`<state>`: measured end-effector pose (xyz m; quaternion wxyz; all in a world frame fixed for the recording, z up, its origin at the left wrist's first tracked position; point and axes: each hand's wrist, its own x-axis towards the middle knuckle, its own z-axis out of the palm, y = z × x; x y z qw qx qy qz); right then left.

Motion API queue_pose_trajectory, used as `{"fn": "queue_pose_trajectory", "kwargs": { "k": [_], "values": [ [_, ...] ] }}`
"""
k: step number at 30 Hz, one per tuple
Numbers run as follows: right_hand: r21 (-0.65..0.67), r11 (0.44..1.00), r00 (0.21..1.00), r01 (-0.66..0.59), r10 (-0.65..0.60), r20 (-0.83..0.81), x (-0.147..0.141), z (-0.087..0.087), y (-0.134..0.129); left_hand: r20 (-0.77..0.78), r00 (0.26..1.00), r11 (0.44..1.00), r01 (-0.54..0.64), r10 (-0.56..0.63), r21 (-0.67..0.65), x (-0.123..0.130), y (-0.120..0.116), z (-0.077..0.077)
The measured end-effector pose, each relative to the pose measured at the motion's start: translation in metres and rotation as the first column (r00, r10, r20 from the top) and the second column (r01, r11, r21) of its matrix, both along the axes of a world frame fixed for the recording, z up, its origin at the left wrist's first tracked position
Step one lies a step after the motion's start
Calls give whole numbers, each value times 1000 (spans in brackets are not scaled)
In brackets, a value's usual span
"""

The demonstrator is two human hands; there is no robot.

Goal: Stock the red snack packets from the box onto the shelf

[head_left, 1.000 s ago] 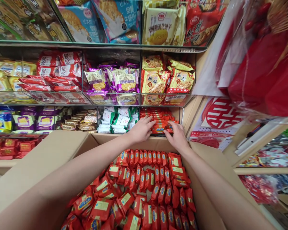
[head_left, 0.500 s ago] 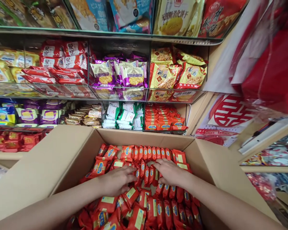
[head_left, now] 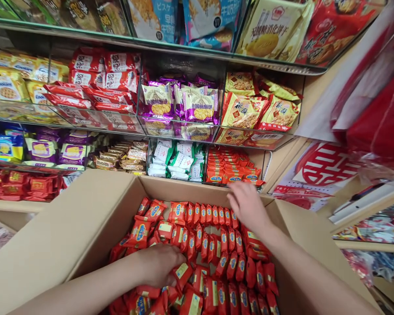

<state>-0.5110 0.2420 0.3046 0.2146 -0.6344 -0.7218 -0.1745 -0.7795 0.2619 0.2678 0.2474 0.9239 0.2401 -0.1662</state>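
A large open cardboard box [head_left: 95, 218] in front of me holds many small red snack packets [head_left: 205, 245] with blue-and-yellow oval labels. Some stand in tight rows at the back and right; others lie loose at the front left. My left hand [head_left: 162, 264] is low over the loose ones, fingers curled round a red packet [head_left: 183, 272] with a pale yellow panel; its fingertips are partly hidden. Above the back right corner of the box is my right hand [head_left: 248, 205], slightly blurred, fingers stretched out and holding nothing I can see.
Behind the box rise glass-fronted shelves with purple biscuit packs [head_left: 197, 105], yellow-and-red packs [head_left: 244, 109], white-and-green packets [head_left: 182, 159] and similar red packets [head_left: 233, 173]. Box flaps [head_left: 321, 236] spread to both sides. Red decorations [head_left: 325, 164] hang at right.
My right hand has lifted off the packets and moved back and right towards the box's rear rim. My left hand has come nearer, onto a loose packet. The view has tilted slightly.
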Motion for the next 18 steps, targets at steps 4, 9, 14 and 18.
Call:
{"fn": "queue_pose_trajectory", "kwargs": {
  "k": [4,9,14,18],
  "values": [
    [45,975,976,217,-216,-25,35,20,42,-35,999,1000,-3,4,14,0,1,3],
    [-137,982,987,131,-142,-73,57,27,57,-53,999,1000,-1,2,19,1,-1,7],
    [62,996,817,71,-22,-576,71,38,69,-94,996,1000,2,0,25,3,-2,8],
    [-5,998,643,63,-44,-765,69,40,102,-82,997,1000,6,-4,23,4,-3,3]
  ]
}}
